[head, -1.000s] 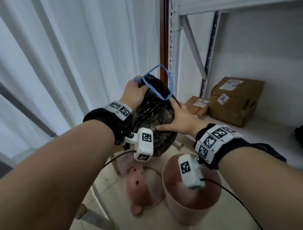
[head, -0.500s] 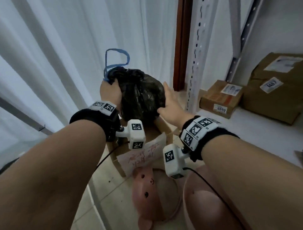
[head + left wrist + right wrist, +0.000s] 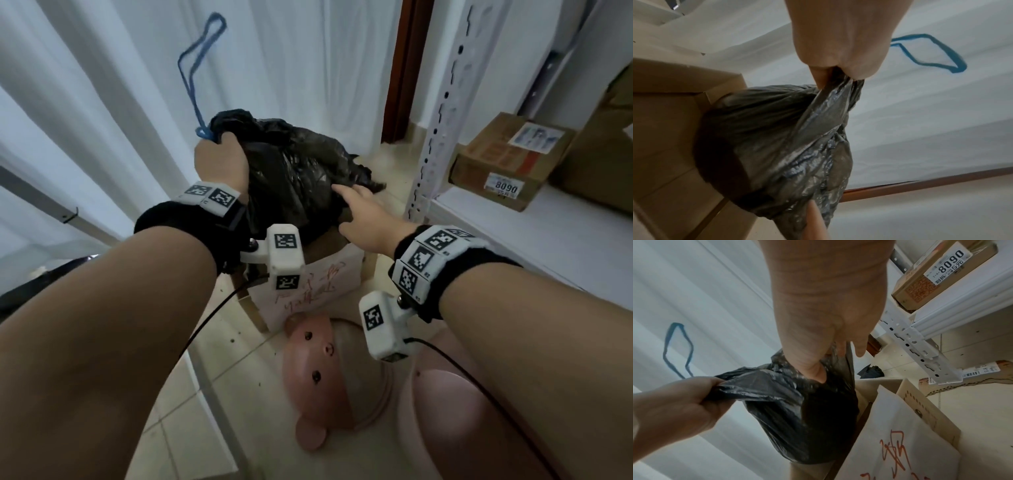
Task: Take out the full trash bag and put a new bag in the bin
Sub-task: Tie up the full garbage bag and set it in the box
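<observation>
A full black trash bag (image 3: 294,178) sits in the mouth of an open cardboard box (image 3: 329,277). My left hand (image 3: 221,161) grips the bag's gathered neck, and the blue drawstring loop (image 3: 197,61) stands up above the fist. The left wrist view shows the fist (image 3: 840,48) bunched on the neck over the bag (image 3: 777,138). My right hand (image 3: 359,212) lies with straight fingers against the bag's right side. In the right wrist view that hand (image 3: 830,321) presses on the bag (image 3: 807,418). The pink bin (image 3: 445,411) stands at the lower right, partly behind my right forearm.
A pink pig-faced lid (image 3: 315,373) lies on the tiled floor beside the bin. White curtains (image 3: 102,102) hang on the left. A white metal shelf post (image 3: 442,113) rises right of the box, and parcels (image 3: 507,157) lie on the shelf.
The bag has gone from above the pink bin leftward and down into the cardboard box. My right hand has slid from the bag's front to its right side. The left grip is unchanged.
</observation>
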### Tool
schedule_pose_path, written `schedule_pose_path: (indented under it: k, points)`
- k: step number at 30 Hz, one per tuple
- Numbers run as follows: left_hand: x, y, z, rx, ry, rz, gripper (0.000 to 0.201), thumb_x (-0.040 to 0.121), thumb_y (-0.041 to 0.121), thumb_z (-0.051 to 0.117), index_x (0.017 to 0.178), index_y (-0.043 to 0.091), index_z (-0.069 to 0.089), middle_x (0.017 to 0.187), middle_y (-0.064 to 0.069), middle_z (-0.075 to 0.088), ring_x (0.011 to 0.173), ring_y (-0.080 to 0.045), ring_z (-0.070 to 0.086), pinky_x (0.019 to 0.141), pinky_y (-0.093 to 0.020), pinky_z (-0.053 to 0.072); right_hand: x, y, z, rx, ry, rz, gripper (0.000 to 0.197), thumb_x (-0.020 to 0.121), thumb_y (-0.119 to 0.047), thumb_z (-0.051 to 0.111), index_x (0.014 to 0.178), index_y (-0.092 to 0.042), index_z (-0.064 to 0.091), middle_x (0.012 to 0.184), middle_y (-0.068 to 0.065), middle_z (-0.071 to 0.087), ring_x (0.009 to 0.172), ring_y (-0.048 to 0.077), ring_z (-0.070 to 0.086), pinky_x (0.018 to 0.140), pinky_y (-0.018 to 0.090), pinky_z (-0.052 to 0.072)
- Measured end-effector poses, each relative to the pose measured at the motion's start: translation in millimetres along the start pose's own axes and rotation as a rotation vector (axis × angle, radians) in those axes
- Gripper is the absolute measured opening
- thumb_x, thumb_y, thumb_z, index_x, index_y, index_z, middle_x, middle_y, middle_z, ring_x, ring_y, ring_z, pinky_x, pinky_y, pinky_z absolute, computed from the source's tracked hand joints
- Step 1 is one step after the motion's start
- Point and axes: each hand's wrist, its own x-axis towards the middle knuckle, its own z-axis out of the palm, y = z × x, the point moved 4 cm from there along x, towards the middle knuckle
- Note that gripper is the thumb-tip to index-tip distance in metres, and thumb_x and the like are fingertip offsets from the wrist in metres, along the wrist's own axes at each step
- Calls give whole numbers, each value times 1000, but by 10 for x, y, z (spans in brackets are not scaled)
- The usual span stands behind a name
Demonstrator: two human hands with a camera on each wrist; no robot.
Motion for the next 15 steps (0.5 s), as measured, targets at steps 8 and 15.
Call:
schedule_pose_path:
  k: [8,15]
  points:
    - [-32,-109,86,15,-137,95,42,91,22,44,119,-6,56,119,-24,61,111,-35,58,94,-39,45,41,-100,95,-63,-25,-24,71,88,-9,45,150,-26,15,159,6,10,146,32,10,119,42,18]
    - [-62,-286,306,198,-384,150,35,91,35,51,116,10,52,109,-12,60,107,-24,57,93,-28,40,109,-46,226,-220,-81,-39,69,85,-8,40,148,-28,22,156,6,21,143,33,19,118,43,21]
